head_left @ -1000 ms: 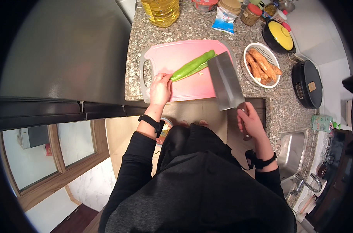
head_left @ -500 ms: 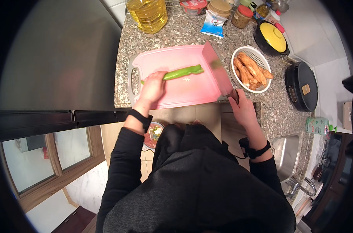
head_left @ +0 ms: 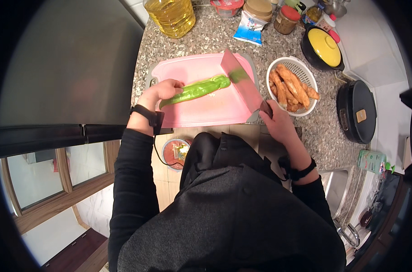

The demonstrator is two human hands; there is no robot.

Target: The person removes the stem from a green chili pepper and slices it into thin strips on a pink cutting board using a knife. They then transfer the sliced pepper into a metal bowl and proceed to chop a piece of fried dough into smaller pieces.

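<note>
A long green pepper (head_left: pixel 200 89) lies slantwise on the pink cutting board (head_left: pixel 188 66), its upper side looking wide, wet and glossy as if laid open. My left hand (head_left: pixel 163 89) is at its left part, with thumb and fingers closed on the upper edge. My right hand (head_left: pixel 277 121) is wrapped round the dark handle of a cleaver (head_left: pixel 243 81). The broad blade stands over the right side of the board, its far end close to the pepper's right tip. A few pale seeds (head_left: pixel 211 94) lie just below the pepper.
Right of the board stands a white basket (head_left: pixel 309 72) of fried dough sticks. Beyond are a yellow-lidded black pot (head_left: pixel 321 45), a black round appliance (head_left: pixel 356 106), a jar (head_left: pixel 286 20), a blue-white packet (head_left: pixel 250 29) and an oil jug (head_left: pixel 172 18). A bin (head_left: pixel 175 154) sits on the floor.
The pepper now shows a wider, glossy face and lies lower on the board. My left hand has moved left along it. The cleaver has shifted left, nearer the pepper's tip.
</note>
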